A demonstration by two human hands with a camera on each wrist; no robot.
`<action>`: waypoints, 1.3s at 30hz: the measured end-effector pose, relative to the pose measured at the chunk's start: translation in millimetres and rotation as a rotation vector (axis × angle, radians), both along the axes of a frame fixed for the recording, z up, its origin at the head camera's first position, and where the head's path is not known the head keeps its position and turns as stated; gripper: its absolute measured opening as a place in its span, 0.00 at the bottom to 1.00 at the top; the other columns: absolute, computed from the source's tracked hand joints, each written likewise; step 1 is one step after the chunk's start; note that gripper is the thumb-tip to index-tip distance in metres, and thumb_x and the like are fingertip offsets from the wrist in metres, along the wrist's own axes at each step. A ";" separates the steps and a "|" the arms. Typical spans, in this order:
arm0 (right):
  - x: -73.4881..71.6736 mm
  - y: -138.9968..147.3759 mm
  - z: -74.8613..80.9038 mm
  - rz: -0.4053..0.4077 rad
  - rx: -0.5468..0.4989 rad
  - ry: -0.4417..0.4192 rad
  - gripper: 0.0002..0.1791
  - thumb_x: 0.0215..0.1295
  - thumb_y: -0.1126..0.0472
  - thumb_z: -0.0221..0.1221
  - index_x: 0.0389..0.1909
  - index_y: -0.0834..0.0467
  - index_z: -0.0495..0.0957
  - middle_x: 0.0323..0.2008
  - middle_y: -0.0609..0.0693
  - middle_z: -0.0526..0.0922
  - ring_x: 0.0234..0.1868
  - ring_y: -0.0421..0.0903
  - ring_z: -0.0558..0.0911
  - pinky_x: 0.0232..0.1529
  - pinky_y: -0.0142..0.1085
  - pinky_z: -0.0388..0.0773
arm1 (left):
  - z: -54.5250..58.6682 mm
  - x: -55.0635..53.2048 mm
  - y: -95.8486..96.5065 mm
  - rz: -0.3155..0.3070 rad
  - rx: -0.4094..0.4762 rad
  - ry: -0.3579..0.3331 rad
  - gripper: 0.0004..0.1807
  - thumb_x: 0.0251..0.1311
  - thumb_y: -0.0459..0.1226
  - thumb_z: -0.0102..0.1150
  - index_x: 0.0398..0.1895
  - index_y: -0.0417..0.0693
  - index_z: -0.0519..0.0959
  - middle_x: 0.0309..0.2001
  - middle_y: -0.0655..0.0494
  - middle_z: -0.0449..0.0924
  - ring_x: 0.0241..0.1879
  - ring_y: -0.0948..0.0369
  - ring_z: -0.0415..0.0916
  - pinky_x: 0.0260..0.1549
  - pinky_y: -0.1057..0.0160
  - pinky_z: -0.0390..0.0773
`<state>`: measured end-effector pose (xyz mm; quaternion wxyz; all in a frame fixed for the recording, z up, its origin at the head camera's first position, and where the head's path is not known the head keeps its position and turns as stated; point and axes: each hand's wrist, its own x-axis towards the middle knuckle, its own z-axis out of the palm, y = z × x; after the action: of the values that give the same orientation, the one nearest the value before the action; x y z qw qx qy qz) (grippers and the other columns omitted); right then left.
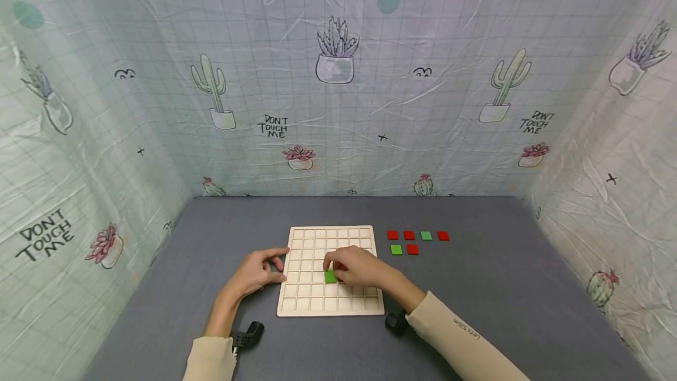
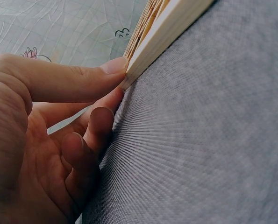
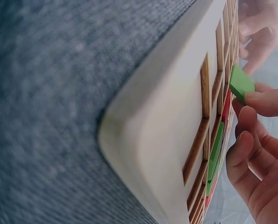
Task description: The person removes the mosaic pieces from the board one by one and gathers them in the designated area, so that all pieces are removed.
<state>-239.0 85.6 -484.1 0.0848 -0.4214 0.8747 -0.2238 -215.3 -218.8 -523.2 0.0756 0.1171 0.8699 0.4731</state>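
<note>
- 2 bare hands at 1 pale wooden board [image 1: 305, 289], marked with a grid of square recesses and lying flat on a dark grey cloth [image 1: 492, 287].
- gripped in the right hand [image 1: 357, 266]: 1 green tile [image 1: 330, 276], pinched at its border with the thumb against it, tilted, over the middle of the board.
- in the right wrist view, tucked below that pinch: the other fingers, bent in toward the palm.
- at the board's left side: the left hand [image 1: 252, 272], with no grasp closed on anything, thumb and index finger stretched out and touching the edge, tips apart, other fingers loosely curled, close to the cloth.
- lower in the right wrist view: another green tile [image 3: 216, 148] and a red tile [image 3: 226, 105], apparently in recesses of the board near the right hand, though hard to place or count from so low an angle.
- just right of the board, near its far end, flat on the cloth in 2 rows: 4 loose red tiles [image 1: 392, 235] and 2 loose green tiles [image 1: 426, 236], slightly apart; 4 in the far row, 2 in the near row.
- on both forearms: cream sleeves [image 1: 211, 357], with small dark lettering on the right; by each wrist, a black camera [image 1: 248, 335].
- behind and to both sides: a pale hanging fabric [image 1: 338, 110], printed with potted cacti [image 1: 208, 84] and "don't touch me".
</note>
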 end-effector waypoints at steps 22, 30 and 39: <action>-3.3 19.0 14.6 -0.032 -0.063 -0.027 0.09 0.72 0.66 0.60 0.47 0.53 0.85 0.37 0.45 0.86 0.33 0.37 0.76 0.38 0.32 0.75 | -0.4 -0.6 0.8 0.020 0.007 -0.014 0.34 0.53 0.31 0.74 0.67 0.44 0.78 0.38 0.50 0.82 0.14 0.68 0.59 0.15 0.67 0.67; -10.2 50.2 12.8 -0.079 -0.111 -0.064 0.10 0.71 0.67 0.60 0.48 0.53 0.84 0.40 0.47 0.87 0.35 0.38 0.79 0.39 0.33 0.77 | -1.6 -2.6 -1.1 0.002 0.005 -0.002 0.34 0.53 0.32 0.74 0.68 0.43 0.78 0.38 0.50 0.82 0.14 0.68 0.60 0.15 0.66 0.68; -13.4 89.4 16.5 -0.162 -0.100 -0.071 0.10 0.72 0.67 0.59 0.49 0.55 0.84 0.42 0.50 0.87 0.32 0.39 0.80 0.36 0.34 0.78 | -2.1 -1.6 -0.5 0.004 -0.002 0.002 0.34 0.53 0.33 0.74 0.67 0.43 0.78 0.38 0.50 0.82 0.14 0.68 0.60 0.15 0.66 0.68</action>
<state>-252.3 175.0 -467.6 0.0764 -0.3445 0.8902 -0.2881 -216.9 -219.3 -525.3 0.0739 0.1159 0.8708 0.4720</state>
